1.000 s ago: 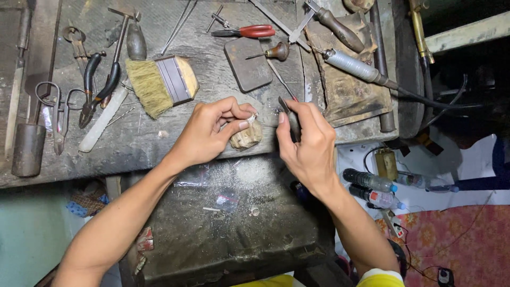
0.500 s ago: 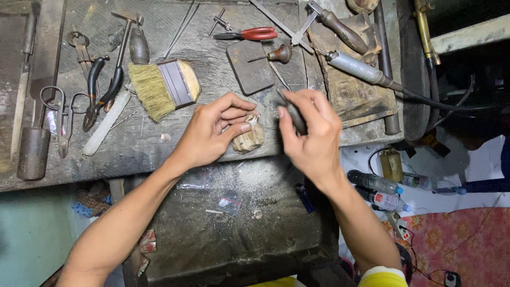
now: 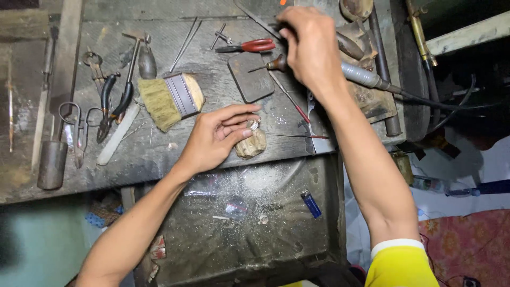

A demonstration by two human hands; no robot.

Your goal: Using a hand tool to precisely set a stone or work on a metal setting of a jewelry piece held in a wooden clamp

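The worktop (image 3: 159,159) is a slab of dark, scarred wood, dusty and pitted, with a lower tray (image 3: 244,223) in front of it powdered with pale filings. On the front edge sits a small tan lump (image 3: 251,144), rough and rounded like a worn block of wood or wax, with a little silvery ring (image 3: 253,125) perched on top. The left hand (image 3: 218,139) lies palm down beside it, forearm stretched in from the lower left; its fingers (image 3: 241,114) are half curled, the thumb pressing the lump while the fingertips pinch the ring against it.

The right hand (image 3: 311,45) is raised far across the worktop, the arm long and nearly straight, a yellow sleeve (image 3: 401,266) at the shoulder. Its fingers are bunched downward over the tools at the back; I cannot tell whether they grip anything.

Just left of the left hand lies a flat brush (image 3: 170,98) with straw-coloured bristles and a metal band. Beyond it are red-handled pliers (image 3: 249,46), a dark flat metal plate (image 3: 251,77), a thin red-tipped needle file (image 3: 289,98) and a metal handpiece (image 3: 364,77) on a black cable. Scissors (image 3: 74,125) and a rusty cylinder (image 3: 52,165) lie far left. A blue lighter (image 3: 311,204) rests in the tray.
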